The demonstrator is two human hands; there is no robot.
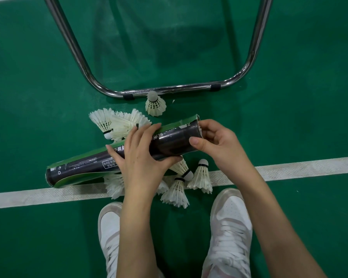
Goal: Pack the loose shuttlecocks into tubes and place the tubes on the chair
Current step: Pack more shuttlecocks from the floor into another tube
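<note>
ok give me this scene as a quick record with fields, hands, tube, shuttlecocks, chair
left hand: left hand grips the middle of the tube
right hand: right hand holds the tube's right end, fingers at the opening
tube: black and green tube, held nearly level above the floor
shuttlecocks: loose pile on the floor under the tube; one stands apart by the chair
chair: only its metal frame shows
floor: green court with a white line
feet: white shoes

Hidden and cut off around the tube

The chair frame [159, 91] runs off the top edge; the tube [100, 163] and left hand [141, 157] cover several shuttlecocks [117, 187]; the tube's contents cannot be seen.
</note>
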